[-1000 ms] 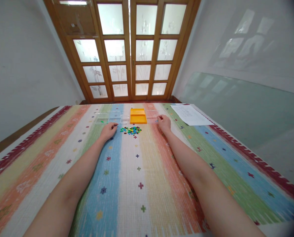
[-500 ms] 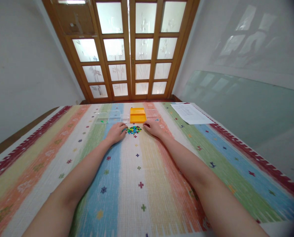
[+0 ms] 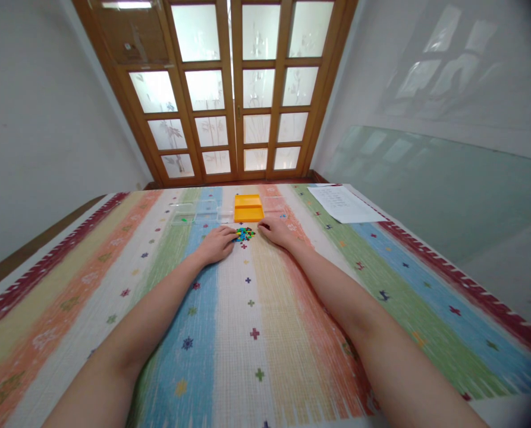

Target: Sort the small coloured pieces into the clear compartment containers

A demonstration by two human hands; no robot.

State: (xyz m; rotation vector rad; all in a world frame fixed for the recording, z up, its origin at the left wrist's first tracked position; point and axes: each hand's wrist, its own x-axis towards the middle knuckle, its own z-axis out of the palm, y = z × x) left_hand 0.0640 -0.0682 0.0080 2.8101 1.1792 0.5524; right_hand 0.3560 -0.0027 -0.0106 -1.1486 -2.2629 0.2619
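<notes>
A small pile of blue, green, yellow and dark pieces (image 3: 245,234) lies on the striped tablecloth (image 3: 238,356). At its left edge rests my left hand (image 3: 218,244), palm down, fingers extended and touching the pieces. My right hand (image 3: 275,230) is on the right side of the pile with its fingers curled together; whatever they hold, if anything, is too small to make out. Just behind the pile sits a yellow two-part tray (image 3: 248,214).
Clear plastic trays stand left (image 3: 206,212) and right (image 3: 274,206) of the yellow one, with a green piece in the left one. A printed sheet (image 3: 345,204) lies at the back right. Wood-and-glass doors (image 3: 236,119) rise beyond the table.
My left hand has moved right and slightly nearer, over the pile's left side. The pile looks narrower and more gathered. My right hand has hardly moved.
</notes>
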